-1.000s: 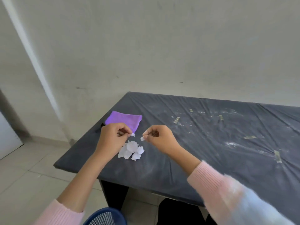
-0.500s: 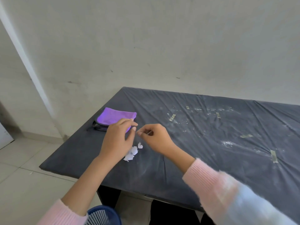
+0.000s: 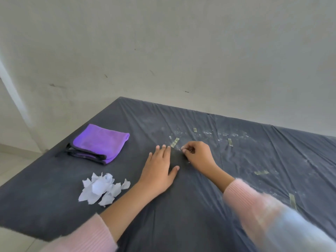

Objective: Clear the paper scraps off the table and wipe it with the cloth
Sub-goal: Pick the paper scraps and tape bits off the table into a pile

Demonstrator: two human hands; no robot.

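A pile of torn white paper scraps [image 3: 101, 190] lies on the dark covered table [image 3: 190, 215] near its left front edge. Behind the pile sits a folded purple cloth [image 3: 99, 143] with black trim. My left hand [image 3: 160, 170] rests flat on the table, fingers spread, to the right of the scraps and holding nothing. My right hand [image 3: 198, 156] is beside it with its fingertips pinched together at the table surface, close to a small tape strip [image 3: 175, 142]. Whether a tiny scrap is between the fingers is too small to tell.
Several yellowish tape bits [image 3: 261, 172] and white dusty smears [image 3: 218, 135] are scattered over the table's right and far parts. A plain wall [image 3: 163, 51] runs close behind the table. Tiled floor [image 3: 11, 160] shows at the left.
Both hands moved away from the scrap pile, to the right and further onto the table. The left hand opened and flattened. The view dropped closer to the table.
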